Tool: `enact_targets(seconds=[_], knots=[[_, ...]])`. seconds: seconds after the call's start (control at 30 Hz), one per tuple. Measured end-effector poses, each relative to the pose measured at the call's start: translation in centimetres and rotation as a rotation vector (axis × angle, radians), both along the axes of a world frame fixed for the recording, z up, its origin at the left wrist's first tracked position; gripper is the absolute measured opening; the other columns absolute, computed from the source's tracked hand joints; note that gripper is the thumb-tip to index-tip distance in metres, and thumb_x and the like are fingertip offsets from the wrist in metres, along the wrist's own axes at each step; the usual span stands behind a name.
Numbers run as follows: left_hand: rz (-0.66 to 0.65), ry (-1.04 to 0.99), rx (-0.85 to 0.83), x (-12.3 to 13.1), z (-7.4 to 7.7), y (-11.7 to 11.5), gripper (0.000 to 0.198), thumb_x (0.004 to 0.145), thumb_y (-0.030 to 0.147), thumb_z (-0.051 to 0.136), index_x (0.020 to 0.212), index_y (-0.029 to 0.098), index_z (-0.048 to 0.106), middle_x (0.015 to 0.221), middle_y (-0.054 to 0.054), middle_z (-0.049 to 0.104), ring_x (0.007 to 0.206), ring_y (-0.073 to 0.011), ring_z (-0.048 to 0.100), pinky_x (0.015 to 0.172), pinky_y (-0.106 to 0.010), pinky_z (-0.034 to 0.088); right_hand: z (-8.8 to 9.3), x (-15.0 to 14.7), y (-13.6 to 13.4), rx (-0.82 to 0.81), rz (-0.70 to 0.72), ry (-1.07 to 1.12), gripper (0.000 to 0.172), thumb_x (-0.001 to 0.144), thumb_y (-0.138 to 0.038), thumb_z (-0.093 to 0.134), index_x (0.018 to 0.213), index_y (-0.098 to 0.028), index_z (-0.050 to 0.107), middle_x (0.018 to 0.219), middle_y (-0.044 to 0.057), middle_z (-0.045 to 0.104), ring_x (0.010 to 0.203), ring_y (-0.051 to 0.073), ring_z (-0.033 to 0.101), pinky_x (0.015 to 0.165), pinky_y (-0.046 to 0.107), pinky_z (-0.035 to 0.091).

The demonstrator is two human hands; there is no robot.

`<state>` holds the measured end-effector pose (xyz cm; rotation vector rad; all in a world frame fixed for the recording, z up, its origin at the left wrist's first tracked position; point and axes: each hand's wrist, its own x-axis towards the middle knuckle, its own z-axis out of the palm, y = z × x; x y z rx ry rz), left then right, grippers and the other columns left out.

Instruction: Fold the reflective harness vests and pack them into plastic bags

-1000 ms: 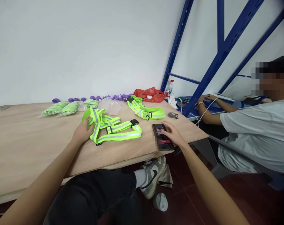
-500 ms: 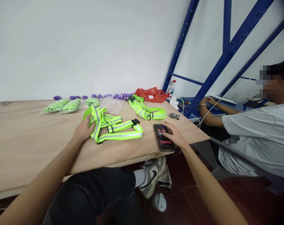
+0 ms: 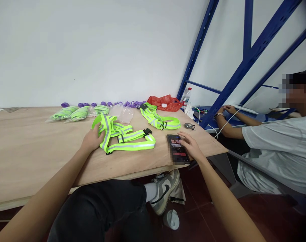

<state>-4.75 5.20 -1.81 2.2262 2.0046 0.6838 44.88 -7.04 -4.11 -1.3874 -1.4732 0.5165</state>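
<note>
My left hand (image 3: pixel 92 138) is closed on the left end of a neon-yellow reflective harness (image 3: pixel 129 147) with grey stripes and black buckles; part of the strap hides its fingertips. The rest of the harness lies loosely spread on the table. At the table's front edge lies a phone (image 3: pixel 177 149) with a lit, dark screen. Over its upper right side my right hand (image 3: pixel 192 146) rests with fingers apart, one fingertip at the screen. A second reflective harness (image 3: pixel 168 122) lies behind the phone.
Several bagged reflective straps (image 3: pixel 79 113) lie at the back left, near a clear plastic bag (image 3: pixel 122 113) and purple rolls (image 3: pixel 132 104). A red bag (image 3: pixel 163 102), a bottle (image 3: pixel 186 96) and a round metal object (image 3: pixel 188 125) are further right. A co-worker (image 3: pixel 276 137) sits beyond the blue frame (image 3: pixel 233 79).
The view has shifted slightly, so the table's things appear a little further right. My right index finger has lifted a little from the phone's screen. My left hand keeps its hold.
</note>
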Motion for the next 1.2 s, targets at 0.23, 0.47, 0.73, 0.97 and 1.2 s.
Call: enact_targets(seconds=[0.23,0.47,0.73,0.97,1.2], knots=[[-0.027,-0.004,-0.012,0.04,0.11,-0.15,0.066,0.094,0.047,0.036,0.150,0.013,0.035,0.127,-0.020,0.064,0.111,-0.0382,0.064,0.087,-0.046,0.051,0.03,-0.13,0.12,0.035,-0.066,0.055,0.042,0.083,-0.060,0.066,0.105,-0.025,0.075,0.126,0.009,0.068,0.126,0.030,0.057,0.113,0.048,0.039],[-0.029,0.012,-0.007,-0.10,-0.12,0.03,0.069,0.094,0.049,0.035,0.151,0.011,0.034,0.124,-0.021,0.065,0.112,-0.0390,0.063,0.089,-0.047,0.051,0.17,-0.15,0.11,0.038,-0.089,0.037,0.041,0.083,-0.062,0.065,0.098,-0.026,0.078,0.120,0.009,0.071,0.121,0.030,0.060,0.112,0.048,0.041],[-0.035,0.020,0.003,-0.20,-0.19,0.11,0.069,0.094,0.049,0.035,0.151,0.010,0.035,0.123,-0.022,0.065,0.110,-0.0392,0.064,0.087,-0.047,0.051,-0.27,0.19,0.34,0.051,-0.098,0.047,0.044,0.081,-0.063,0.067,0.097,-0.024,0.078,0.119,0.009,0.072,0.118,0.029,0.062,0.110,0.047,0.042],[-0.038,0.020,0.016,-0.36,-0.40,0.29,0.068,0.094,0.048,0.036,0.151,0.011,0.035,0.121,-0.021,0.066,0.109,-0.0385,0.064,0.084,-0.045,0.052,-0.35,0.31,0.44,0.066,-0.099,0.042,0.041,0.081,-0.060,0.068,0.095,-0.024,0.079,0.117,0.009,0.072,0.115,0.028,0.063,0.109,0.046,0.043],[-0.030,0.012,0.006,-0.10,-0.11,0.04,0.067,0.094,0.047,0.037,0.151,0.012,0.035,0.119,-0.020,0.067,0.106,-0.0378,0.065,0.083,-0.044,0.052,-0.45,0.28,0.45,0.064,-0.101,0.058,0.040,0.080,-0.059,0.069,0.094,-0.023,0.078,0.118,0.010,0.072,0.116,0.029,0.063,0.108,0.047,0.043]])
